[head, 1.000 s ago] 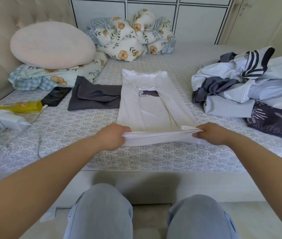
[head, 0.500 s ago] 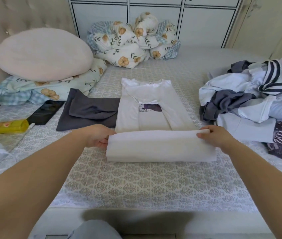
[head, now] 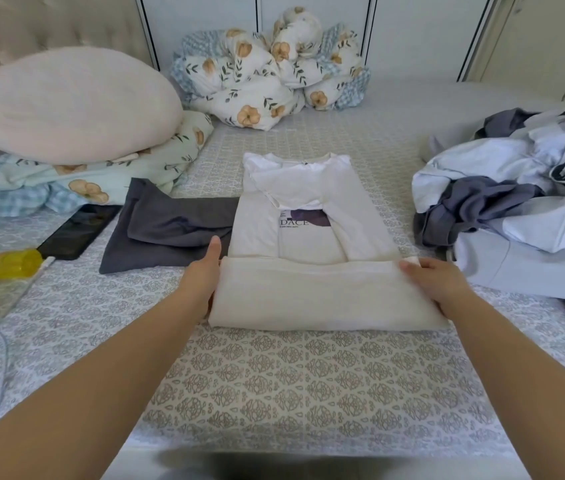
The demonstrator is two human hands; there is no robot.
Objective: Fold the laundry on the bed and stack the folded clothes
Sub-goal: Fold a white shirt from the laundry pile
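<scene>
- White shirt [head: 312, 216]: near hem now turned over toward the collar; bottom fold under way
- Left hand [head: 201, 275], right hand [head: 437, 285]: fold ends gripped; stacking still pending

Headboard [head: 49, 26]: beige, tufted, on the left; studded with buttons
Cabinets [head: 315, 19]: white panelled doors with dark trim, behind the bed's far edge
Light: soft, even daylight; faint shadows
</scene>
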